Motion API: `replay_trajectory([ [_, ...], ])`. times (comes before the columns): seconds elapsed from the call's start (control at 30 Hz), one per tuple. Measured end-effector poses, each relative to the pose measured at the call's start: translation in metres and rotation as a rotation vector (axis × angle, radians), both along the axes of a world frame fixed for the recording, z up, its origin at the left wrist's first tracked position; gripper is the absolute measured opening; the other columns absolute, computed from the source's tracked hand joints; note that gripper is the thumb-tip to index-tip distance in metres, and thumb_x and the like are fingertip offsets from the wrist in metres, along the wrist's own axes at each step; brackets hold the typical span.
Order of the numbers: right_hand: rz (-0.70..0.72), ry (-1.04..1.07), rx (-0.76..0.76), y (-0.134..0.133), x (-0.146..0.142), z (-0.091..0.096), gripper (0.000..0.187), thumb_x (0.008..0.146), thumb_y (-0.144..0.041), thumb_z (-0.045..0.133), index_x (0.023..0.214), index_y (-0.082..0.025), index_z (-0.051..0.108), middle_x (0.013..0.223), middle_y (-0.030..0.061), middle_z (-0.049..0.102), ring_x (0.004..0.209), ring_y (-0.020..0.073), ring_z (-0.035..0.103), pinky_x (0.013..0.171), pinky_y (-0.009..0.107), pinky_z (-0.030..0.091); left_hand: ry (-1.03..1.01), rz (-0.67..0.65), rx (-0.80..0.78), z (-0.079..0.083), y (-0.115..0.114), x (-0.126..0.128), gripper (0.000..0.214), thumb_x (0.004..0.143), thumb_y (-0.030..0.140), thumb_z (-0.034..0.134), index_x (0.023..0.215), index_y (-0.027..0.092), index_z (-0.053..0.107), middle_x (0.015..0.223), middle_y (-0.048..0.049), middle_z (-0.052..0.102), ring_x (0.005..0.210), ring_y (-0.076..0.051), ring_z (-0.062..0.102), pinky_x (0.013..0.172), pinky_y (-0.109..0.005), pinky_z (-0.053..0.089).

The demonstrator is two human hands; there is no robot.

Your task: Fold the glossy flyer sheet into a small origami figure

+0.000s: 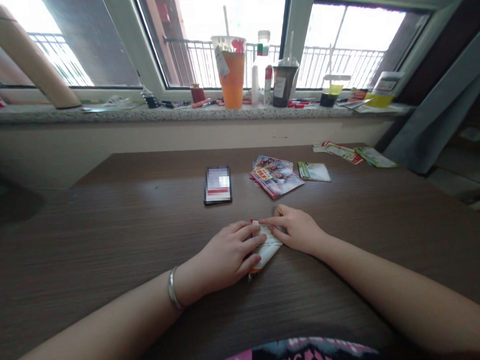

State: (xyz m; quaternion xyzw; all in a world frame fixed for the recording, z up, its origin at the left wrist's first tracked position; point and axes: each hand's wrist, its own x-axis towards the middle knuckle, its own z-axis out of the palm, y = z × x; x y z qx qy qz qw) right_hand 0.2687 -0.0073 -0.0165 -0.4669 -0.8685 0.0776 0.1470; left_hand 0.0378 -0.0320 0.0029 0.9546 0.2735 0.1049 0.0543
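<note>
A small folded paper leaflet [270, 248], mostly white with some red and orange at its edges, lies on the table between my hands. My left hand [229, 255], with a silver bangle at the wrist, rests on its left part, fingers spread and stretched out over it. From the right, my right hand [300, 228] touches the leaflet's upper part. Its index finger points left along the top edge and its thumb lies on the right side, apart from the index; the other fingers are curled. Part of the leaflet is hidden under my fingers.
Beyond my hands lie a phone [217, 186], pink printed leaflets [277, 175], a small green-and-white card [314, 171] and more flyers [344, 153] on the brown table [107, 228]. An orange drink cup [232, 79], a dark drink cup [284, 82] and bottles stand on the windowsill [113, 115].
</note>
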Motion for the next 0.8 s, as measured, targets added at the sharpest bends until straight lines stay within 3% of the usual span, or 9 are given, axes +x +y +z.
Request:
replay_trajectory([
  [0.23, 0.018, 0.019, -0.013, 0.001, 0.0, -0.001, 0.039, 0.09, -0.025, 0.051, 0.124, -0.041, 0.061, 0.091, 0.0025, 0.054, 0.081, 0.0155, 0.054, 0.074, 0.028, 0.041, 0.061, 0.078, -0.04, 0.002, -0.005, 0.0, 0.046, 0.095, 0.044, 0.044, 0.136, 0.022, 0.047, 0.144, -0.0127, 0.044, 0.131, -0.031, 0.041, 0.109, -0.047, 0.033],
  [0.4, 0.048, 0.106, -0.009, 0.005, 0.0, -0.004, 0.035, 0.087, -0.022, 0.054, 0.118, -0.032, 0.067, 0.091, 0.0041, 0.055, 0.085, 0.0173, 0.055, 0.079, 0.031, 0.044, 0.1, 0.113, -0.095, 0.004, -0.009, 0.003, 0.065, 0.087, 0.054, 0.052, 0.14, 0.018, 0.042, 0.15, -0.0163, 0.036, 0.138, -0.034, 0.031, 0.112, -0.048, 0.03],
  [0.57, 0.06, 0.222, -0.006, 0.007, 0.002, -0.006, 0.026, 0.084, -0.021, 0.06, 0.107, -0.022, 0.071, 0.096, 0.0069, 0.058, 0.09, 0.0186, 0.057, 0.085, 0.034, 0.046, 0.074, 0.111, -0.121, 0.002, -0.009, 0.003, 0.067, 0.085, 0.055, 0.055, 0.14, 0.018, 0.041, 0.15, -0.0156, 0.035, 0.141, -0.032, 0.027, 0.115, -0.048, 0.025],
  [0.8, 0.041, 0.242, 0.007, 0.01, 0.007, -0.006, 0.018, 0.082, -0.02, 0.063, 0.097, -0.019, 0.072, 0.097, 0.0076, 0.064, 0.09, 0.0189, 0.061, 0.086, 0.034, 0.049, 0.071, 0.115, -0.125, 0.0, -0.01, 0.002, 0.069, 0.082, 0.051, 0.059, 0.141, 0.022, 0.039, 0.151, -0.0154, 0.032, 0.141, -0.034, 0.026, 0.116, -0.052, 0.021],
])
